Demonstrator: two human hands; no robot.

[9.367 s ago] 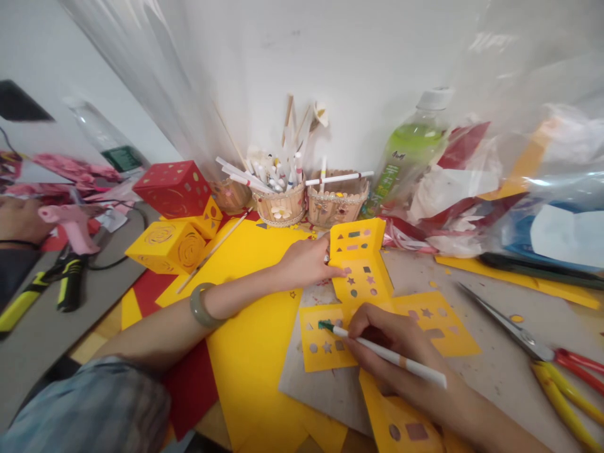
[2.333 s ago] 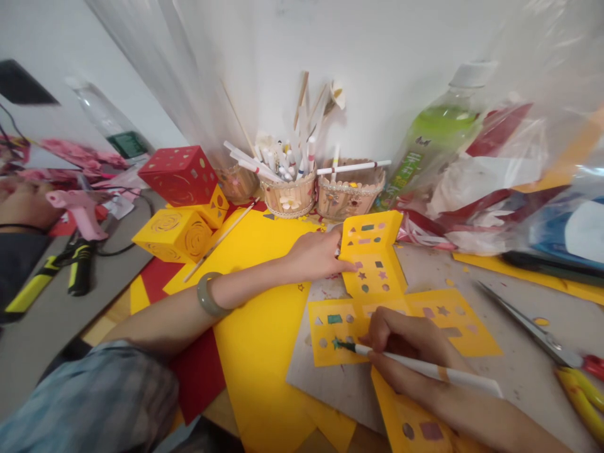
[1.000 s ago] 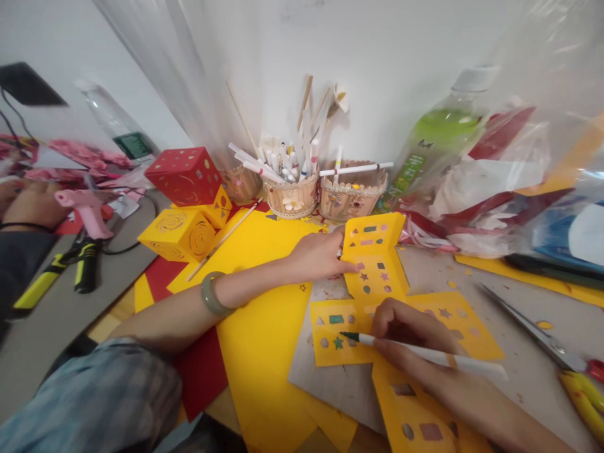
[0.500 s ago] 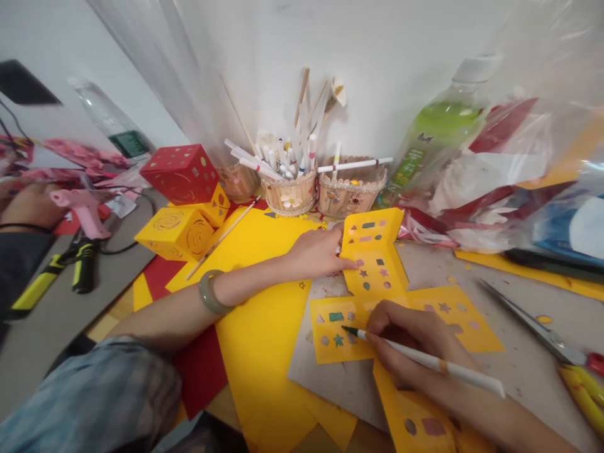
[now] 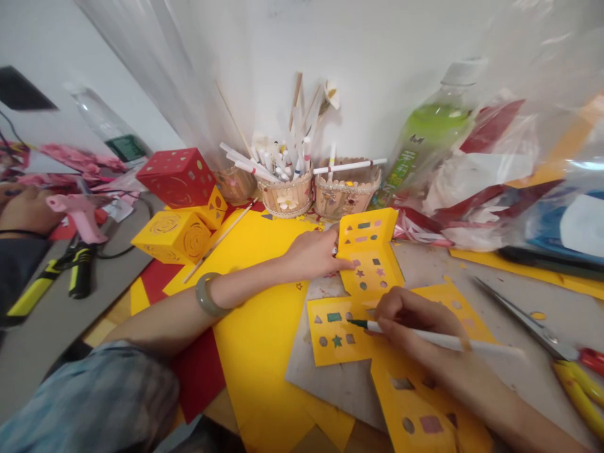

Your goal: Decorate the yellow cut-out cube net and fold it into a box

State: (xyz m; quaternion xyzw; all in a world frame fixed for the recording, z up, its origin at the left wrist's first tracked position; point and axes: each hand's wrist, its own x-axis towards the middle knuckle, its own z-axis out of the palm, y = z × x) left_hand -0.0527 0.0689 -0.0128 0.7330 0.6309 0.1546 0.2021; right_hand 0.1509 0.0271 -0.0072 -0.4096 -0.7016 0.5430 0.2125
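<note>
On the gray board [image 5: 325,390]: unfolded yellow card [image 5: 370,274] with cut-out shapes, lower end cut off by the view, right panel partly hidden behind the right hand [image 5: 415,321]. Gripped in that hand: white marker [image 5: 441,340], dark green tip at the left panel, contact hard to tell. Pinching the upper panels' left edge: left hand [image 5: 314,255], most fingers hidden. Characters on green drink bottle [image 5: 427,129], too blurred to read. White markers [image 5: 283,165] crowded in wooden basket [image 5: 285,200]; one standing, one across the rim in neighboring basket [image 5: 346,198].
</note>
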